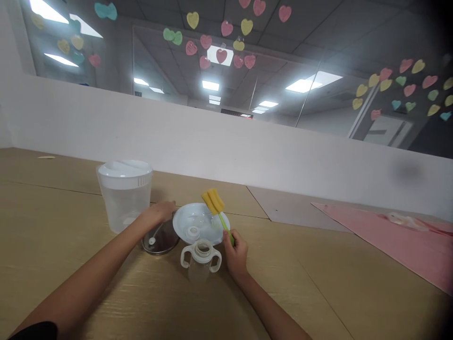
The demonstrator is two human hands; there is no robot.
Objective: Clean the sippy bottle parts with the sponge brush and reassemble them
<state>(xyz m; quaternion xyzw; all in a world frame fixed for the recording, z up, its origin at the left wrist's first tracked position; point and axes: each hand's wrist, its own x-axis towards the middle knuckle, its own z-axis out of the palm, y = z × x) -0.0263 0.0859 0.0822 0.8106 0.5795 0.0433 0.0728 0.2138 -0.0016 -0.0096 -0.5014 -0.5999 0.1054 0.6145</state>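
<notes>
Bottle upright; brush slants up-left.

Shows deep yellow on the sponge head of the brush, bright green along its handle. Gleams plain white around the bowl and on the small ring-shaped piece. Turns clear and colourless in the bottle, off-white on its side grips. Stays translucent in the pitcher, solid white on its lid. Goes dark brown across the round tray, silvery at the edge. Spreads tan over the table, finely streaked and crossed by thin dark seams. Runs pink over the cloth, black on the sleeve, white along the wall. Scatters pink, yellow, green and blue among the heart-shaped notes.
</notes>
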